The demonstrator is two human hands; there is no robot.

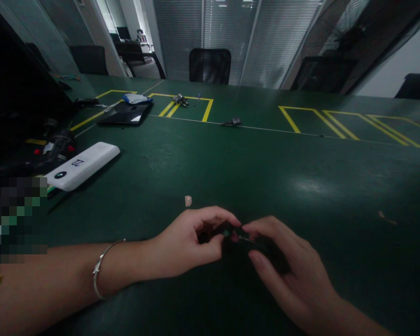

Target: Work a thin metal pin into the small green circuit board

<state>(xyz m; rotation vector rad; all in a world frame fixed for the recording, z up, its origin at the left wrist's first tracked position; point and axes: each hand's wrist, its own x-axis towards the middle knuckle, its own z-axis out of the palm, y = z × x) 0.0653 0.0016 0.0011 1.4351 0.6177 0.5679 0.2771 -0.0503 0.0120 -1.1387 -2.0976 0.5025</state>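
Observation:
Low in the middle of the view, my left hand (192,240) pinches a small dark piece (227,231) with a greenish patch on it. Its exact kind is unclear in the dim light. Just to the right, my right hand (294,266) is closed around a dark tool with a thin metallic tip (244,238). That tip points left and meets or nearly meets the small piece; contact cannot be made out. The tool's body is mostly lost against the dark table and between my fingers. A small pale scrap (188,201) lies just beyond my left hand.
A white device (87,163) lies on the green table (203,163) at the left, beside dark gear with red knobs (58,148). Farther back are a black tablet-like slab (126,114), metal parts (181,100), a small dark tool (233,122) and yellow tape outlines (207,109).

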